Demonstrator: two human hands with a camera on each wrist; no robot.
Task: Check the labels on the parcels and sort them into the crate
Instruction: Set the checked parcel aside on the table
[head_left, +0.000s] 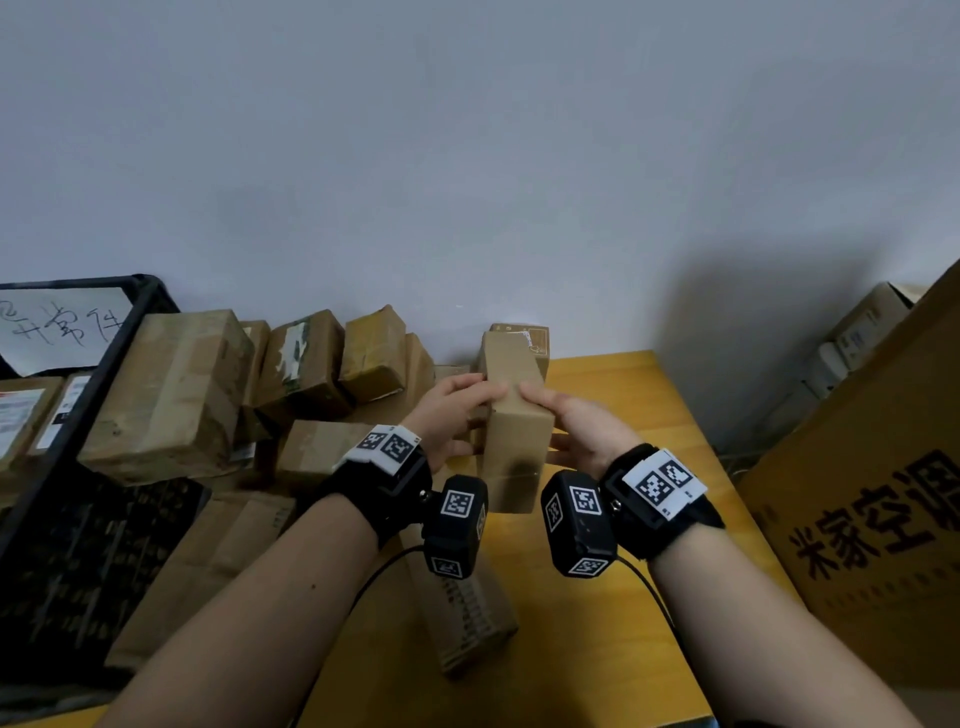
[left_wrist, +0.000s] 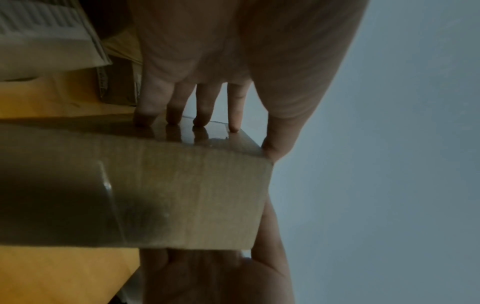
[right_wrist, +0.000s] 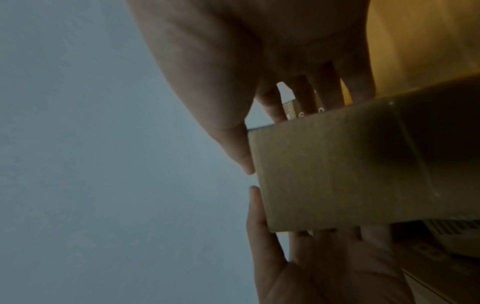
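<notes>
on the yellow worktop (head_left: 613, 613), right of the black crate (head_left: 78, 415) and the heap of parcels (head_left: 171, 395), a long cardboard parcel (head_left: 514, 441) is held up between both hands. its long axis runs away from the person toward the wall. it looks stiff and probably light, with glossy tape that may be slippery, so the side faces seem the best hold. left hand (head_left: 449, 415) and right hand (head_left: 584, 428) each clasp one side, thumbs on top.

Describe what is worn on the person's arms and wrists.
Both forearms are bare, no sleeves. The left hand and right hand wear no gloves. Each wrist carries a black strap topped by a white plate with two black-and-white square markers, plus a black camera block with similar markers and a thin black cable trailing back.
</notes>
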